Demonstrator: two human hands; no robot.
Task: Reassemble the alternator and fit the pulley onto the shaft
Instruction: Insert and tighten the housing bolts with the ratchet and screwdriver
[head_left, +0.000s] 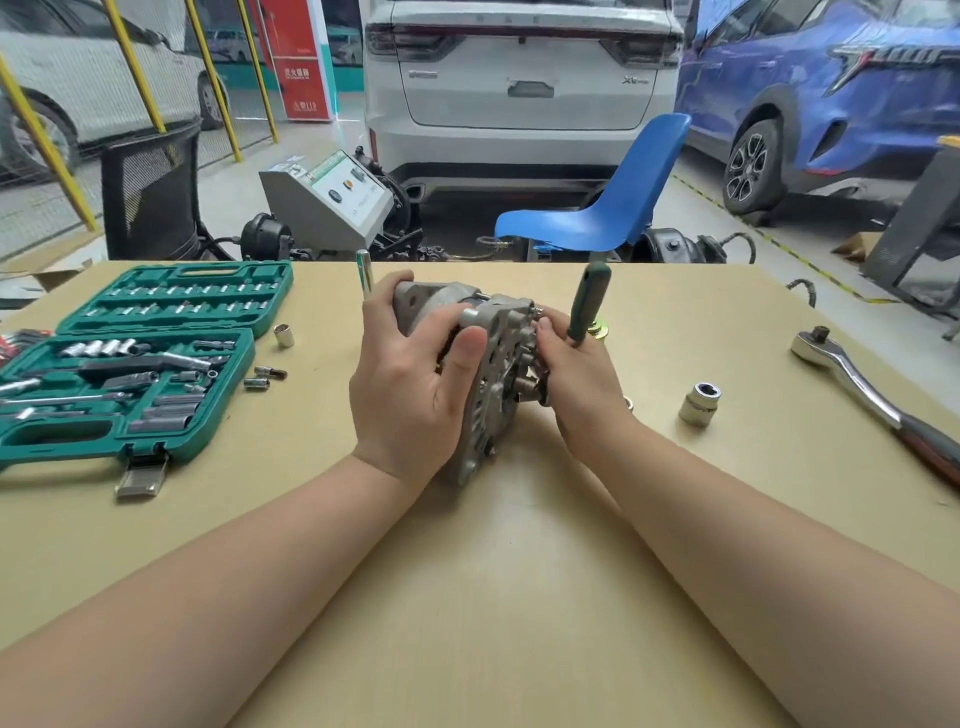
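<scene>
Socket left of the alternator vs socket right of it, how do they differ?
The left socket is slimmer and stands near the open green case; the right socket is fatter, tilted toward the camera so its bore shows, nearer the ratchet. Both are chrome, loose on the table.

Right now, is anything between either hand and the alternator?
Nothing visible. The left hand already wraps the alternator from its left side, and the right hand presses its right face while also holding a green-handled screwdriver upright. The pulley cannot be identified in this view.
</scene>
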